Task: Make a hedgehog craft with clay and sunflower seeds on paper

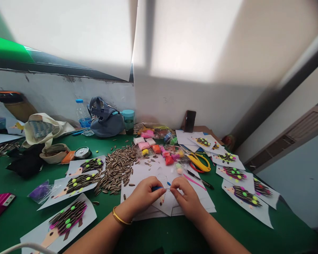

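Over a stack of white paper, both hands meet with their fingertips almost touching. My left hand, a gold bangle at its wrist, is closed around a piece of blue modelling clay. My right hand is in a pinch facing it; what lies between its fingertips is too small to make out. A small blue bit shows right beside those fingertips. Under the hands, the top sheet bears a faint drawn outline and a pale pointed shape with a dark spot, partly covered by the fingers.
Sunflower seeds are heaped left of the paper. Coloured clay packets, yellow-handled scissors and a black pen lie beyond the hands. Hedgehog pictures flank both sides. A bottle, bag, cup and phone stand behind.
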Demonstrator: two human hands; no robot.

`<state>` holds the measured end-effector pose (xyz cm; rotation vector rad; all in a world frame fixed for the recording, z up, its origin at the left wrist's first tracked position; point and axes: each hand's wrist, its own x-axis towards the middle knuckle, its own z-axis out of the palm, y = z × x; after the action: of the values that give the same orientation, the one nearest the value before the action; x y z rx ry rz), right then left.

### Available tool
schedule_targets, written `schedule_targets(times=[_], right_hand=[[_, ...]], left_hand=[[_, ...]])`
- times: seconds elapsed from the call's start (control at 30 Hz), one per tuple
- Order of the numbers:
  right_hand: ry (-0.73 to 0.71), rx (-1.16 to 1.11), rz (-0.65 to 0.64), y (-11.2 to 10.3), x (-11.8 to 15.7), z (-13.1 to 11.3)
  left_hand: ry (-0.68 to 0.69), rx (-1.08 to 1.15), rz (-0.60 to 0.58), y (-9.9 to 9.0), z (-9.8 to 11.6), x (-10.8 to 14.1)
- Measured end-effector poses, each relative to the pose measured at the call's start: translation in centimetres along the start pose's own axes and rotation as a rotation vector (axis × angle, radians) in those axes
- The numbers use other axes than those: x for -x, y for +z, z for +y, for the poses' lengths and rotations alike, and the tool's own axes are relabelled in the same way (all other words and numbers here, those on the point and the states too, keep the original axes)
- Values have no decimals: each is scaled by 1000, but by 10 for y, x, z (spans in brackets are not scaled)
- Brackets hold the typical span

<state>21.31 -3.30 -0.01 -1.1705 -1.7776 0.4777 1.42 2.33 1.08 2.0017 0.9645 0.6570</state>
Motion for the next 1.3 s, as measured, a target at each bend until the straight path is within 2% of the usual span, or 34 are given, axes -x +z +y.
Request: schedule_targets(times=[0.13,0.23,0.33,0.4,0.53,0.77,0.9,1.13,1.3], right_hand=[[173,22,140,-19,2,26],[341,138,94,-31,8,50],[437,264,61,-37,13,61],[408,341,25,-36,14,61],[207,466,-49,-30,9,59],[25,634,-62,-33,26,55],[3,699,-94,-35,32,45],[84,797,-29,-33,29,43],[-11,762,-54,-34,33,39]], left_hand=[[-3,-22,144,-4,-13,-5],[-9,-65,198,-6,-23,-8],[-35,-135,204,-7,-27,-10],[-50,-204,195,-9,-27,-10],[-88,-340,143,-12,-27,-12],[-101,-402,114,-12,-27,-11],[-53,-444,78,-10,-24,-9],[9,-492,43,-9,-19,-8],[19,-511,46,-8,-21,-8]])
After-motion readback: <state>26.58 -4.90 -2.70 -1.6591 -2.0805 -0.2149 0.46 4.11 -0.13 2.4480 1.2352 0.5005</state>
